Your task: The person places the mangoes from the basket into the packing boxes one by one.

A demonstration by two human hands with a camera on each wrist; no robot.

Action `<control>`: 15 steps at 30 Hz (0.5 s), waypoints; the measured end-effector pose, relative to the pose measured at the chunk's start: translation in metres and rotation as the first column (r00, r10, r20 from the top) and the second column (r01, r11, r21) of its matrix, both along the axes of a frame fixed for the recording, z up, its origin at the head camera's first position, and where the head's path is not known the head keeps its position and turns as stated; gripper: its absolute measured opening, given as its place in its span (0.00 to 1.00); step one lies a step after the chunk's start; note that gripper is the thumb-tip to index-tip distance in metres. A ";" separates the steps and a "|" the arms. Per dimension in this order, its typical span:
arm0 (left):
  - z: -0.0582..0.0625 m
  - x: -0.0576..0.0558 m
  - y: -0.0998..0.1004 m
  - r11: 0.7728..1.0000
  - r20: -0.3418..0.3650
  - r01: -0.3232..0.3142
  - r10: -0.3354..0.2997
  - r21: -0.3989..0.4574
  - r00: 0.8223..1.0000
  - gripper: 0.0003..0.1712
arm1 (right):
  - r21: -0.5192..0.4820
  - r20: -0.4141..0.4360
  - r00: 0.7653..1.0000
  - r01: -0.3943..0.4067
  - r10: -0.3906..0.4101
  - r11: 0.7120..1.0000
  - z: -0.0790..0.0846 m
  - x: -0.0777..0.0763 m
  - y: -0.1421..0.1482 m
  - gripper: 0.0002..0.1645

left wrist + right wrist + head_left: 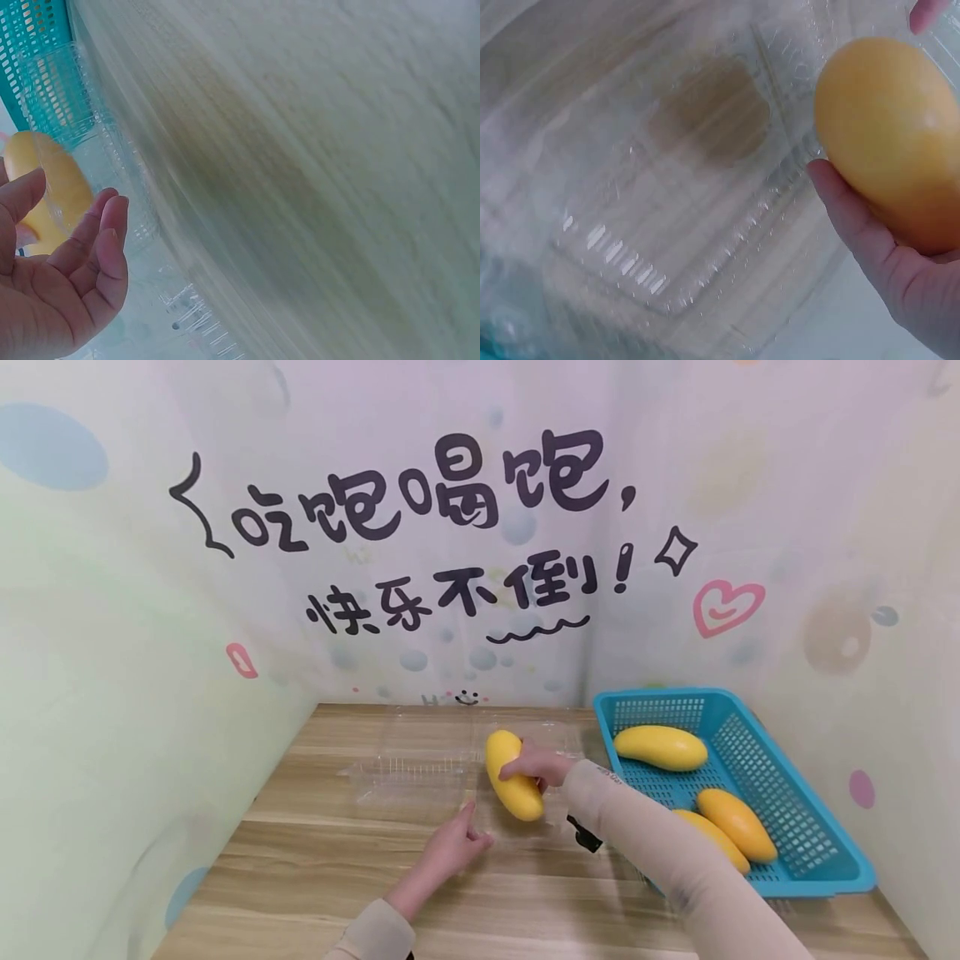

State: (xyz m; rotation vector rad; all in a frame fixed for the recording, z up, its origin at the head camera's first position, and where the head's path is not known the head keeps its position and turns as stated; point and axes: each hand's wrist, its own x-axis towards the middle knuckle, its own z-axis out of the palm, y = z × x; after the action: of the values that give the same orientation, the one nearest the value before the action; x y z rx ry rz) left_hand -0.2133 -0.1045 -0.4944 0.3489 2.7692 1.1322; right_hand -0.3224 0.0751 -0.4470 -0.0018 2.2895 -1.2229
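Observation:
A yellow mango [513,775] is gripped in my right hand [542,766], above the right part of a clear plastic clamshell box [412,777]. In the right wrist view, the thumb lies along the underside of the mango [889,142], with the clear box [682,225] beside it. My left hand [452,846] is at the front of the box, its fingertips by the near edge. The left wrist view shows the thumb and loosely bent fingers of that hand [71,277] spread apart; whether they touch the plastic is hard to tell.
To the right stands a blue plastic basket [813,814] holding several-sided mesh walls and more mangoes [660,747]; my right forearm crosses its near left side. The wood-grain table [300,860] meets a printed wall [465,668] behind the box.

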 end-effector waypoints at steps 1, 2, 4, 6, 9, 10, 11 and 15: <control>0.000 0.000 0.000 1.000 0.002 0.002 -0.002 0.003 1.000 0.42 | -0.004 0.003 1.000 -0.001 0.001 1.000 -0.001 0.001 -0.001 0.57; 0.000 0.000 0.000 1.000 0.004 0.002 -0.002 0.003 1.000 0.42 | -0.012 0.007 1.000 0.000 0.000 1.000 -0.002 0.002 -0.002 0.58; 0.001 -0.001 0.000 1.000 0.011 0.003 -0.003 0.004 1.000 0.42 | -0.031 0.021 1.000 -0.001 0.001 1.000 -0.005 0.003 -0.004 0.58; 0.001 -0.001 0.000 1.000 0.014 0.002 -0.002 0.007 1.000 0.42 | -0.032 0.028 1.000 -0.003 0.004 0.999 -0.008 0.005 -0.005 0.57; 0.002 -0.001 0.000 1.000 0.018 0.000 0.000 0.008 1.000 0.43 | -0.023 0.045 0.999 0.014 -0.013 1.000 -0.014 0.008 -0.006 0.55; 0.002 0.000 0.000 1.000 0.022 -0.001 0.000 0.013 1.000 0.43 | -0.023 0.058 0.998 0.017 -0.015 1.000 -0.016 0.009 -0.006 0.56; 0.002 0.000 0.000 1.000 0.023 -0.001 0.001 0.015 1.000 0.42 | -0.028 0.076 0.997 0.021 -0.019 0.999 -0.017 0.009 -0.006 0.56; 0.003 0.001 0.000 1.000 0.023 0.004 -0.004 0.027 1.000 0.42 | -0.096 0.155 0.988 0.033 -0.018 0.995 -0.023 0.012 -0.007 0.57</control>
State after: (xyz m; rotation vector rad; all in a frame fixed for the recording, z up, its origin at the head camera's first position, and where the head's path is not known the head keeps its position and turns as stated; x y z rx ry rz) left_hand -0.2125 -0.1044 -0.4916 0.3418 2.7342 1.1657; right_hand -0.3103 0.0682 -0.4696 0.0838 2.1016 -1.3009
